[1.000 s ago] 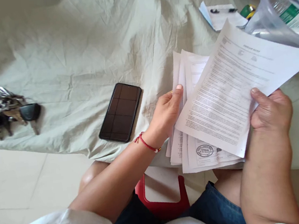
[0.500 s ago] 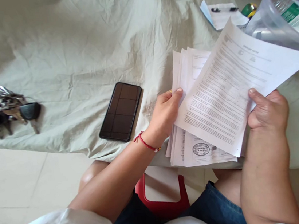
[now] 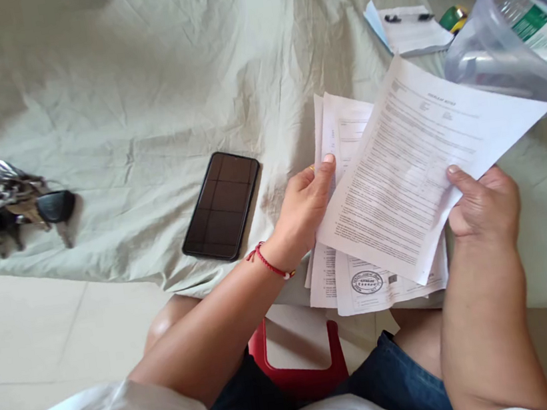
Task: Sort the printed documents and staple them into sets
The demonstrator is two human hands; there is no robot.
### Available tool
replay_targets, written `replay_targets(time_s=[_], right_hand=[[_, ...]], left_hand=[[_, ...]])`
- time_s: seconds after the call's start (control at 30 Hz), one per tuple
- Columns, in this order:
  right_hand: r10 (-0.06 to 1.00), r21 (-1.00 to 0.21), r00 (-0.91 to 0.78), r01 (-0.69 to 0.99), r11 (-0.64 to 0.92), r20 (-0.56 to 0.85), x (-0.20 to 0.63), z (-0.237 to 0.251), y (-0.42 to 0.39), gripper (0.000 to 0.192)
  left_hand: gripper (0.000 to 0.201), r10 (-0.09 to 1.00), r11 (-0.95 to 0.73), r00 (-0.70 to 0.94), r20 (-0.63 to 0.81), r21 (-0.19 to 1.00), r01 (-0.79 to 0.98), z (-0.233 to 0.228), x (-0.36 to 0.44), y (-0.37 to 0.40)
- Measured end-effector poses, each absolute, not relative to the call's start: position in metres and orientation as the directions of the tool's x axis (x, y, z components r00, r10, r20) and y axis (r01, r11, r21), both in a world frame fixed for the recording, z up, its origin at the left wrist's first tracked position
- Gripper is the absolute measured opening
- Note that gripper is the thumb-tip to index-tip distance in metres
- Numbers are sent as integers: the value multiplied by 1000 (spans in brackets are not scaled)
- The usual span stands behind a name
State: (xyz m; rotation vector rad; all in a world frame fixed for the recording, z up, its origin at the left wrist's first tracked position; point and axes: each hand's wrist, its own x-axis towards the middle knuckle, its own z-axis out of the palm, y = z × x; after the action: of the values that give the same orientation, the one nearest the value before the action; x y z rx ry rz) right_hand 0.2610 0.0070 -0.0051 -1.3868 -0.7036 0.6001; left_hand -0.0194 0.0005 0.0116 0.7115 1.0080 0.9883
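Observation:
My right hand [image 3: 483, 199] is closed on a printed sheet [image 3: 400, 175], its thumb lying on top near the right edge. That sheet slants over a stack of papers [image 3: 350, 117]. The stack's left edge is pinched by my left hand [image 3: 307, 197], thumb up and fingers underneath, partly hidden. A lower sheet shows a round stamp [image 3: 366, 282] near the bottom. Left of my left hand, a black phone [image 3: 222, 205] lies face up on the cloth.
A bunch of keys [image 3: 16, 205] lies on the wrinkled cloth [image 3: 136, 82] at left. Toward the upper right are a notepad [image 3: 412, 32], a green and yellow tape measure [image 3: 453, 18] and a clear plastic tub [image 3: 486, 22] holding a bottle. Below me stands a red stool [image 3: 301, 376].
The top printed sheet has shifted left and slightly down with my right hand. Papers beneath have fanned apart, and the stamped sheet sits lower. My left hand has barely moved.

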Motion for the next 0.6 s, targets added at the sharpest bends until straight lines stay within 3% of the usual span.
replay_targets(time_s=[0.13, 0.33, 0.6], right_hand=[[734, -993, 672, 24, 115, 101, 254, -7, 6, 49], [740, -993, 665, 33, 113, 106, 255, -12, 6, 55], [756, -981, 626, 147, 128, 192, 285, 1, -2, 61]], left_hand=[[59, 911, 410, 191, -365, 846, -340, 13, -22, 1], [26, 890, 456, 166, -425, 808, -373, 11, -20, 5], [51, 917, 399, 146, -372, 866, -302, 2, -25, 5]])
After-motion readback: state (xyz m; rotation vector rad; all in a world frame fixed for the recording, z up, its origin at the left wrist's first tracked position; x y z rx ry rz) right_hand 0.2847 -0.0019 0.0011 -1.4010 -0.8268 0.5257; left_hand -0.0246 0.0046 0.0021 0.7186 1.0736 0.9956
